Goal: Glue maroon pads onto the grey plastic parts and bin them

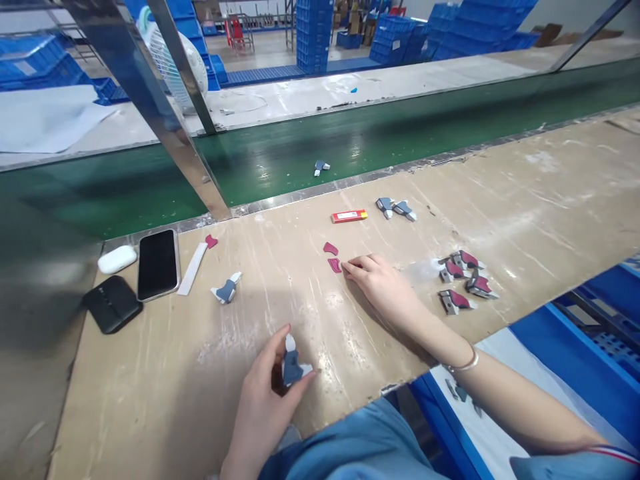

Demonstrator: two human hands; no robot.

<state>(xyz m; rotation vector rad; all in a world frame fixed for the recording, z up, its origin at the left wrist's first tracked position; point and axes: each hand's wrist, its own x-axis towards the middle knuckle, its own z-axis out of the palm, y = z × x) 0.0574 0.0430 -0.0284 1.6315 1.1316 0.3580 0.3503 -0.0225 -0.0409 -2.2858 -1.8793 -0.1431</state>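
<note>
My left hand (267, 387) holds a blue-grey and white angled plastic part (291, 365) between thumb and fingers, just above the bench. Over the middle of the bench, my right hand (377, 285) has its fingertips pinched together at the right edge of a small maroon piece (335, 265). Whether the fingers grip that piece, I cannot tell. Just beyond it lies a second maroon piece (330, 249). Another blue-grey part (227, 289) rests to the left. Right of my right hand sit several grey parts with maroon inlays (456, 302), beside a clear plastic bag (423, 272).
Two blue-grey parts (397, 208) and a red-yellow packet (349, 216) lie farther back. A phone (158, 265), black case (113, 304), white case (117, 259) and white strip (192, 269) are left. Behind runs a green conveyor (270, 163), with a metal post (185, 157). Blue bins (565, 347) stand below right.
</note>
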